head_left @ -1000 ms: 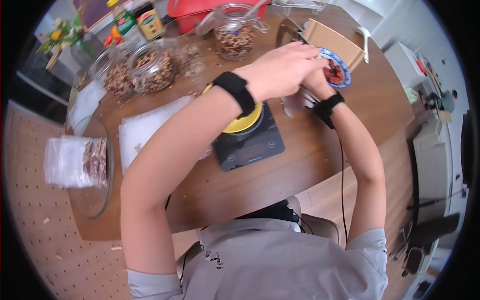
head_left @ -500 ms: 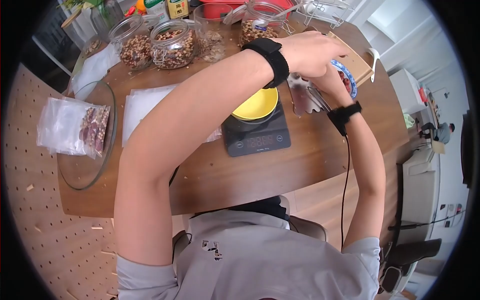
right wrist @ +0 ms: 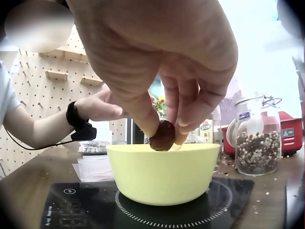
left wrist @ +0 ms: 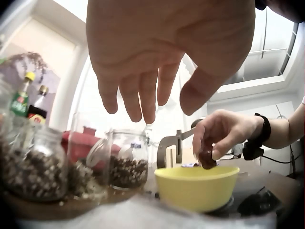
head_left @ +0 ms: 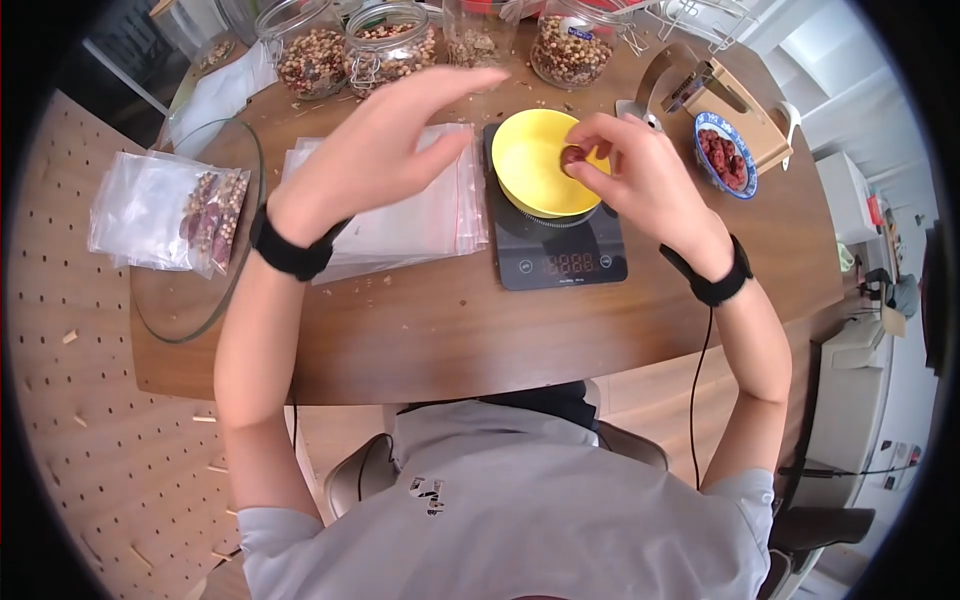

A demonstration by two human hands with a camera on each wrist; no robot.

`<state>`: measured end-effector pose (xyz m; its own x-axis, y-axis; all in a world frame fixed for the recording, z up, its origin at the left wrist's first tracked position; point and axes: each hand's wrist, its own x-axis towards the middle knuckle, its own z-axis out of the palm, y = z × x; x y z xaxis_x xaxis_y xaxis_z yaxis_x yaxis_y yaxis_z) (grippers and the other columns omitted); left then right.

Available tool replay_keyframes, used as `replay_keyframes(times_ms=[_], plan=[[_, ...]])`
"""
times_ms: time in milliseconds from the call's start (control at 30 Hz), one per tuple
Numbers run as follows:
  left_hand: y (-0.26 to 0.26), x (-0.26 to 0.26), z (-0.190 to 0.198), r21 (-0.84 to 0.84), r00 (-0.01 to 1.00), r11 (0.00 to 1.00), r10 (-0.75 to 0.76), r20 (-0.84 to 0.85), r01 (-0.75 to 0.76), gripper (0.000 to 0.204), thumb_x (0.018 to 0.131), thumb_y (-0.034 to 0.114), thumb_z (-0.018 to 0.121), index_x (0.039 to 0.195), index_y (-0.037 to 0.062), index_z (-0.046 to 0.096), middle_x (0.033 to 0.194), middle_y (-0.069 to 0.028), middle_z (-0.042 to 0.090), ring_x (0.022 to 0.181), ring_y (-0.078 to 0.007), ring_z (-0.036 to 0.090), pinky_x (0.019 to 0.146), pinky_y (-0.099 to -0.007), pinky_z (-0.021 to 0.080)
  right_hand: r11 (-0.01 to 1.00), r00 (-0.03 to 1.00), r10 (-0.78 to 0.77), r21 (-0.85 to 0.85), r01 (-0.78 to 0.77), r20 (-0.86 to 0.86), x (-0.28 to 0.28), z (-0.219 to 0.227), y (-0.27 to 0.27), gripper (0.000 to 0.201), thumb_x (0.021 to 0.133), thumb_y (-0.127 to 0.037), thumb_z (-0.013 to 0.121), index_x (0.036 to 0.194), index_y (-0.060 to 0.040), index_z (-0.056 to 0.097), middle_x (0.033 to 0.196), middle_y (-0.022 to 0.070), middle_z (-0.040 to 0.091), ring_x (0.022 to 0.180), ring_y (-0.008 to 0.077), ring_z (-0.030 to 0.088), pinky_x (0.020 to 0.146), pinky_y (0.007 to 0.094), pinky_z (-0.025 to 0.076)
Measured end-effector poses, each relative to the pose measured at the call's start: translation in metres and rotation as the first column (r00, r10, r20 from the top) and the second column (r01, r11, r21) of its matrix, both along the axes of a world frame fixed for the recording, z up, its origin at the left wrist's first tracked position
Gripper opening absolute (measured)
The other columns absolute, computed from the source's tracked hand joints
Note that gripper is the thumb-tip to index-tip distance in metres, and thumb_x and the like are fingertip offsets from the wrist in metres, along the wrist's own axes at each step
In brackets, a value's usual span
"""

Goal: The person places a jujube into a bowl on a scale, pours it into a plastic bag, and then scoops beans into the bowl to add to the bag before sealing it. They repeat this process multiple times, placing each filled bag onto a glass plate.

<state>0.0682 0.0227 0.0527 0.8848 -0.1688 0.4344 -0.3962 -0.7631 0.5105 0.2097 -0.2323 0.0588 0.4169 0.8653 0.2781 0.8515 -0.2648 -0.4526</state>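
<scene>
My right hand (head_left: 645,185) pinches a dark red date (right wrist: 162,135) between thumb and fingertips at the right rim of a yellow bowl (head_left: 535,165). In the right wrist view the date hangs just above the bowl's opening. The bowl (right wrist: 164,176) stands on a black scale (head_left: 560,258) with a lit display, too blurred to read. With fingers extended, my left hand (head_left: 385,150) hovers over a stack of clear bags (head_left: 410,230), holding nothing. In the left wrist view its fingers (left wrist: 148,95) hang straight above the jars.
A blue-and-white bowl (head_left: 749,188) of red dates stands at the right, beside a wooden box (head_left: 770,150). Glass jars (head_left: 572,60) of mixed beans line the back. Filled bags (head_left: 170,212) lie on a glass plate (head_left: 190,330) at the left.
Both hands were together near the date bowl. My left hand has moved left over the bags, and my right hand has come to the yellow bowl with a date. The view has shifted.
</scene>
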Motion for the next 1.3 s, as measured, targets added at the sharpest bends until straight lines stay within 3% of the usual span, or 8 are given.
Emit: replay_keyframes(times_ms=[100,333,467,500,533,700,1133,1300], plan=[[0.012,-0.022,-0.032,0.023,0.996,1.000,0.006,-0.085,-0.004,0.076,0.084,0.010,0.075,0.153,0.0034,0.043,0.154,-0.0147,0.049,0.143,-0.0312,0.046,0.119,-0.0398,0.035,0.996,0.997,0.076,-0.044,-0.075,0.020,0.008,-0.017,0.016,0.017,0.087,-0.013,0.074,0.098,-0.0006,0.069,0.091,0.0120,0.073,0.094,0.0327,0.066,0.085,0.0437,0.053],[0.016,-0.029,-0.051,0.122,0.976,0.993,0.025,-0.217,0.002,0.124,0.065,0.035,0.092,0.162,0.0069,0.021,0.161,-0.0266,0.031,0.152,-0.0389,0.027,0.126,-0.0484,0.020,0.970,0.990,-0.112,0.223,0.092,0.079,-0.014,-0.009,-0.023,0.013,0.092,-0.012,0.073,0.088,-0.0008,0.069,0.072,0.0088,0.063,0.062,0.0250,0.055,0.057,0.0352,0.045],[0.011,-0.027,-0.053,0.224,0.941,0.974,0.050,-0.334,0.028,0.140,0.058,0.040,0.095,0.165,0.0093,0.009,0.163,-0.0318,0.022,0.156,-0.0408,0.015,0.128,-0.0520,0.008,0.989,0.992,-0.109,0.102,0.103,0.058,-0.037,-0.017,-0.076,0.011,0.095,-0.010,0.066,0.088,-0.0012,0.069,0.076,0.0112,0.063,0.072,0.0282,0.057,0.070,0.0403,0.048],[0.010,-0.026,-0.054,0.220,0.941,0.975,0.033,-0.338,0.045,0.141,0.057,0.040,0.095,0.165,0.0095,0.009,0.163,-0.0324,0.022,0.156,-0.0413,0.014,0.128,-0.0521,0.008,0.994,0.995,-0.072,0.090,0.065,0.069,-0.043,-0.022,-0.086,0.011,0.095,-0.010,0.065,0.089,-0.0014,0.069,0.077,0.0118,0.064,0.075,0.0290,0.057,0.073,0.0414,0.048],[0.009,-0.025,-0.055,0.217,0.940,0.974,0.018,-0.342,0.060,0.141,0.057,0.040,0.095,0.165,0.0097,0.008,0.163,-0.0329,0.021,0.156,-0.0418,0.014,0.128,-0.0522,0.007,0.993,0.992,-0.117,0.008,0.116,0.055,-0.054,-0.025,-0.096,0.010,0.095,-0.012,0.064,0.097,-0.0023,0.067,0.098,0.0145,0.070,0.098,0.0339,0.061,0.088,0.0427,0.049],[0.005,-0.020,-0.057,0.212,0.944,0.975,0.007,-0.331,0.067,0.141,0.057,0.038,0.095,0.165,0.0107,0.008,0.162,-0.0297,0.025,0.155,-0.0428,0.017,0.127,-0.0545,0.009,0.991,0.996,-0.009,-0.131,0.020,0.086,-0.082,-0.047,-0.120,0.032,0.090,-0.023,0.072,0.108,-0.0041,0.054,0.149,0.0169,0.055,0.146,0.0397,0.039,0.112,0.0523,0.035],[0.003,-0.043,-0.033,0.024,0.969,1.000,-0.008,-0.247,0.014,0.143,0.053,0.035,0.096,0.165,0.0084,0.010,0.161,-0.0211,0.030,0.152,-0.0410,0.026,0.126,-0.0569,0.011,0.945,0.954,0.296,-0.157,-0.286,0.046,-0.100,-0.054,-0.049,0.039,0.085,-0.035,0.077,0.100,-0.0069,0.054,0.148,0.0155,0.056,0.148,0.0351,0.039,0.112,0.0515,0.036],[0.000,-0.062,-0.027,-0.040,0.978,0.999,-0.022,-0.206,0.014,0.146,0.051,0.036,0.097,0.165,0.0072,0.010,0.161,-0.0197,0.031,0.151,-0.0384,0.027,0.126,-0.0570,0.010,0.961,0.961,0.269,0.047,-0.272,0.065,-0.100,-0.038,-0.036,0.038,0.081,-0.024,0.081,0.107,-0.0049,0.060,0.139,0.0146,0.060,0.138,0.0341,0.048,0.104,0.0471,0.044]])
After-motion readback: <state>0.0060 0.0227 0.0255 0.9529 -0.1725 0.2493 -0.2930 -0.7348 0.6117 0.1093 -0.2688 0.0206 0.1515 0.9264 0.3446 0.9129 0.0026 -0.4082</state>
